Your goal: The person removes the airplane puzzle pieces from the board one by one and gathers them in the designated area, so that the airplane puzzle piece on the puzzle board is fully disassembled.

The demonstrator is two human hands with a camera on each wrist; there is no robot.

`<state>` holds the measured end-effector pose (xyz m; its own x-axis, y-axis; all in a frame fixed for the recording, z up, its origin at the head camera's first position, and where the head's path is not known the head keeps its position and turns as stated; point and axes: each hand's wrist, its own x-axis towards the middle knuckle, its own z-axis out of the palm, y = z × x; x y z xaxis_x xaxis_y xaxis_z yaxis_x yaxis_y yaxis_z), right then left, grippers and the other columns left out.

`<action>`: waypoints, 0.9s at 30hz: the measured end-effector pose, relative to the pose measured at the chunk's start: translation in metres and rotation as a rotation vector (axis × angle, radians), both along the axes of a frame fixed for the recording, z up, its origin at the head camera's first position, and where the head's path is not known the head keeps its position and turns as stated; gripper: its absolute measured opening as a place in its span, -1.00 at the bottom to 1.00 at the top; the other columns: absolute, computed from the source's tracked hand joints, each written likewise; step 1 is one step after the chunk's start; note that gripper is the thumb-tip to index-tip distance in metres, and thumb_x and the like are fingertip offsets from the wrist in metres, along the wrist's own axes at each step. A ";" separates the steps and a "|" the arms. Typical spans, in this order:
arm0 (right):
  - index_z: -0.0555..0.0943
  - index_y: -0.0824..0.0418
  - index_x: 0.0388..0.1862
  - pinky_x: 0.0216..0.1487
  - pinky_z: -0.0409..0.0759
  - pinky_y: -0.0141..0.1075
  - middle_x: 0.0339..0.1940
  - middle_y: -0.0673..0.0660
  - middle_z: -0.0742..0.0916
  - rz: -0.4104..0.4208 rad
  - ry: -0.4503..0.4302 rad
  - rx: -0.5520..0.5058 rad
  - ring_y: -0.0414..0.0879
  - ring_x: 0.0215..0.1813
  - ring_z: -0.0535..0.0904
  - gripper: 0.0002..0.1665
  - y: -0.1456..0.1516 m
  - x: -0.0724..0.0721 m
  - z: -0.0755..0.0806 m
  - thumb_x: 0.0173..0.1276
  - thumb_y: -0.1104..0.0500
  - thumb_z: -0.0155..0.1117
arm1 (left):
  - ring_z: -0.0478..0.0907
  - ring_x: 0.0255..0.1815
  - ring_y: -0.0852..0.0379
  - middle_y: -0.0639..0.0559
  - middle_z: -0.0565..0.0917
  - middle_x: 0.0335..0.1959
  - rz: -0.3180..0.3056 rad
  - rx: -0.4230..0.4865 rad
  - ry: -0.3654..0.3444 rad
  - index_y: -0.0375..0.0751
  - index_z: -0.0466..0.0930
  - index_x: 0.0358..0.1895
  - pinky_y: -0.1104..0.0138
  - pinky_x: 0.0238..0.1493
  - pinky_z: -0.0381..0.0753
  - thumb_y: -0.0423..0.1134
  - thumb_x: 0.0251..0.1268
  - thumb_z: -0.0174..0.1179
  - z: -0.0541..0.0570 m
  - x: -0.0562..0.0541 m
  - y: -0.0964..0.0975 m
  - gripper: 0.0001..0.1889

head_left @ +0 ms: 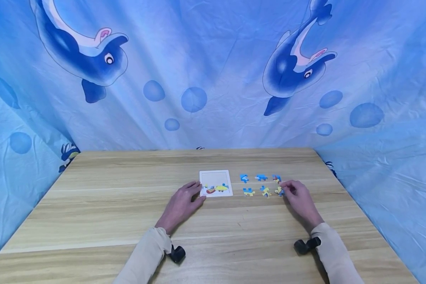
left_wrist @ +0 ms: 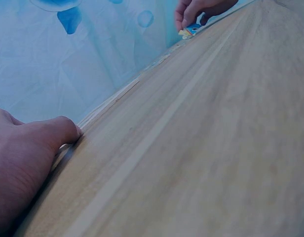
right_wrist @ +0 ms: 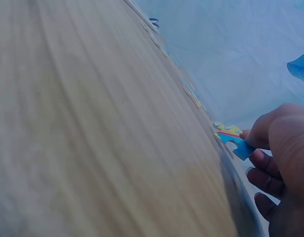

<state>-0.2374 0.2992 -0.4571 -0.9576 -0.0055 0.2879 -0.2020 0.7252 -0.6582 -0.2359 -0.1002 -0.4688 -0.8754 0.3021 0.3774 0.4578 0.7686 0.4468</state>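
My left hand point(head_left: 181, 206) holds the left side of a square white puzzle tray point(head_left: 216, 172), its thumb by the lower left corner and its fingers along the left edge. Some joined pieces point(head_left: 215, 189) with a red and yellow picture fill the lower part of the tray. At the right, my right hand point(head_left: 301, 199) pinches a blue and yellow jigsaw piece point(right_wrist: 235, 140) between thumb and forefinger, tilted up from the table in the right wrist view. The left wrist view shows the left thumb point(left_wrist: 58, 132) at the tray's edge; the other left fingers are hidden there.
Several loose jigsaw pieces lie in two rows between the tray and my right hand, among them an upper left piece point(head_left: 244, 178) and a lower left piece point(head_left: 248, 192). The wooden table point(head_left: 234, 244) ends at a blue dolphin-print curtain point(head_left: 227, 118).
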 end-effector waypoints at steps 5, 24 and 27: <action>0.61 0.31 -0.07 -0.11 0.52 -0.24 -0.16 0.20 0.62 -0.013 -0.033 0.025 0.00 -0.11 0.51 -0.81 0.002 -0.001 0.000 0.37 0.36 0.13 | 0.41 0.31 -0.07 -0.07 0.54 0.25 -0.004 0.004 0.005 -0.19 0.55 0.20 0.04 0.29 0.41 0.04 0.29 0.22 0.000 0.000 0.000 -0.48; 0.63 0.35 -0.07 -0.18 0.52 -0.22 -0.25 0.19 0.65 0.027 0.019 0.111 0.00 -0.18 0.52 -0.79 0.002 -0.003 0.002 0.33 0.33 0.20 | 0.37 0.34 -0.06 -0.04 0.51 0.28 0.003 -0.011 -0.035 -0.16 0.53 0.23 0.04 0.31 0.39 0.08 0.31 0.18 0.000 -0.001 0.000 -0.47; 0.62 0.35 -0.07 -0.16 0.50 -0.18 -0.23 0.21 0.64 0.013 0.010 0.128 0.03 -0.16 0.50 -0.79 0.001 -0.003 0.001 0.34 0.33 0.19 | 0.37 0.34 -0.06 -0.04 0.51 0.27 0.004 -0.013 -0.032 -0.16 0.54 0.23 0.03 0.30 0.39 0.07 0.31 0.19 0.000 -0.001 0.000 -0.47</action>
<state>-0.2405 0.3006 -0.4556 -0.9542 -0.0552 0.2939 -0.2183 0.8002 -0.5586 -0.2368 -0.1002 -0.4692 -0.8880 0.3035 0.3455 0.4407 0.7763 0.4507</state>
